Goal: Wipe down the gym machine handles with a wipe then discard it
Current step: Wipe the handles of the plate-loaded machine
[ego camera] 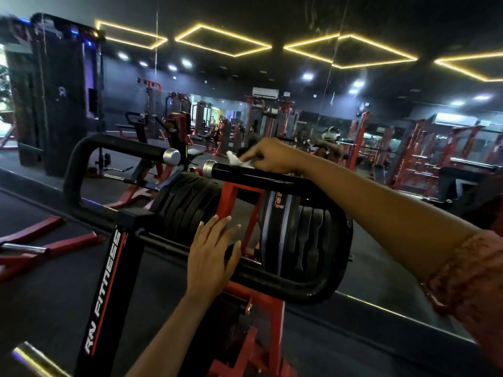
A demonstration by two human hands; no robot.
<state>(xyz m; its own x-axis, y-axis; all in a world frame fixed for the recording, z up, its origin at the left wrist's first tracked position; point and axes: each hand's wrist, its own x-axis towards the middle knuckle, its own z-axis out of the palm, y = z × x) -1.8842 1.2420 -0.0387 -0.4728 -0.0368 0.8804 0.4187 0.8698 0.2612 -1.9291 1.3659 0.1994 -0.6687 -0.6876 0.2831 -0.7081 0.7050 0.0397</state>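
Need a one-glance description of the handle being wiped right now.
Start at the red-and-black machine marked RN FITNESS. It carries two black looped handles; take the right handle, nearer the camera. Unlike the left handle, it has the right hand holding a white wipe against it near its chrome end cap.

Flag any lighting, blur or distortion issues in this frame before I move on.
Head view: dim room, bright yellow ceiling strips, glare on the chrome end cap of the handle. Head view: wide-angle distortion bends the frame edges. Head view: the top-left corner is smeared, while the wipe and handle are reasonably sharp.
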